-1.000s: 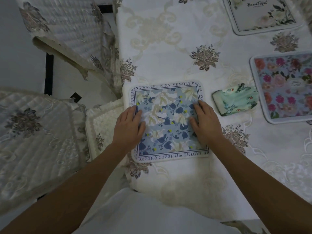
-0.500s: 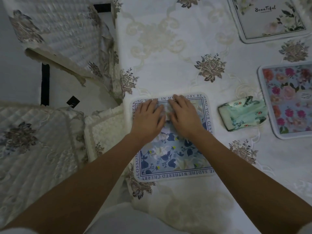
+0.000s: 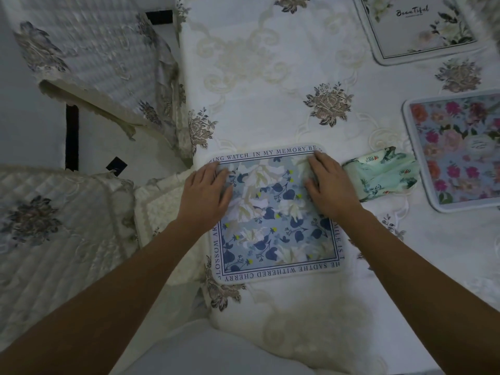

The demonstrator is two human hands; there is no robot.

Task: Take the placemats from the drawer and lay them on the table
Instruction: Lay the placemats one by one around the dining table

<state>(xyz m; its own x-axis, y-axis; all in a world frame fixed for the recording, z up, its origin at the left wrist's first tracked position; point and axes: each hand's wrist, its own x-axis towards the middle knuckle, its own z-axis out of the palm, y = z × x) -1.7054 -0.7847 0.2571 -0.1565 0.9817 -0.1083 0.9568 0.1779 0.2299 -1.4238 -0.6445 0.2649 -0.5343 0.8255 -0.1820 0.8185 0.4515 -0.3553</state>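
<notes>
A blue floral placemat [image 3: 273, 226] with a lettered border lies flat near the table's left edge, on the white embroidered tablecloth [image 3: 270, 77]. My left hand [image 3: 205, 194] rests palm down on the mat's upper left part, fingers spread. My right hand [image 3: 330, 185] presses flat on its upper right corner. A pink floral placemat [image 3: 460, 150] lies at the right edge of view. A pale placemat [image 3: 422, 28] with dark script lies at the top right.
A folded green patterned packet [image 3: 384, 174] sits between the blue mat and the pink one. Two chairs with quilted cream covers [image 3: 67, 234] [image 3: 89, 55] stand left of the table, with floor between them.
Both hands slid from the middle of the mat's far edge outward to its upper corners. The mat stays flat in place.
</notes>
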